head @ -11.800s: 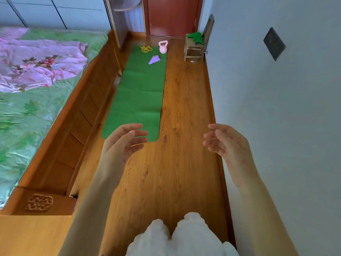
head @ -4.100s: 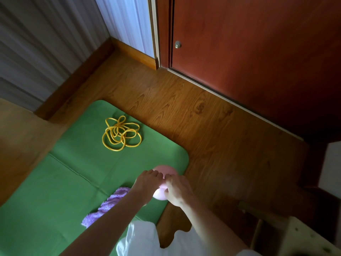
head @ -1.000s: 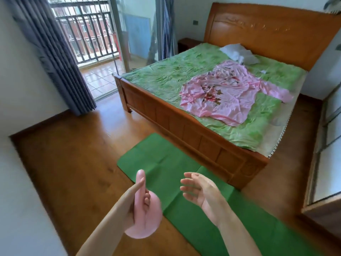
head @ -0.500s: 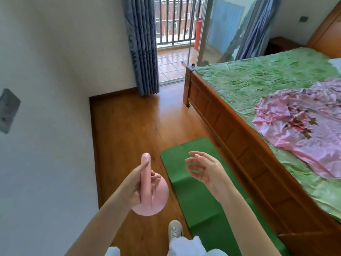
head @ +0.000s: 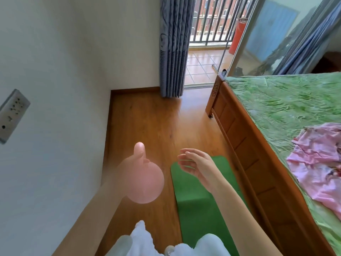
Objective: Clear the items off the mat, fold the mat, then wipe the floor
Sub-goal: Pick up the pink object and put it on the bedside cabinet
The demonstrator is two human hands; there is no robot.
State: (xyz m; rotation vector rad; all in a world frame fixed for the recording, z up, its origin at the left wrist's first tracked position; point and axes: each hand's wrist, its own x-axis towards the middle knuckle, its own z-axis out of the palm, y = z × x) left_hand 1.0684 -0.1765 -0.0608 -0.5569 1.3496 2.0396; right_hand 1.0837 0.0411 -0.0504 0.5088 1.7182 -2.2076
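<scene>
At the far left we see a wall socket set in the white wall. Next comes our left hand, blurred but with its fingers wrapped round the handle of the pink kettlebell, thumb pointing up; the round body hangs below the fist, in the air above the wooden floor and just left of the mat's edge. Near the bottom edge we make out white clothing on our legs. To the right of the kettlebell our right hand hovers over the near end of the green mat, fingers relaxed and slightly spread, holding nothing. The mat lies flat on the floor, running alongside the wooden bed frame; we see nothing resting on the part in view. Further back, a grey-blue curtain hangs beside the open balcony door, with railings and tiled floor beyond. On the right, the bed carries a green cover with a pink garment lying crumpled on it, near the right edge
</scene>
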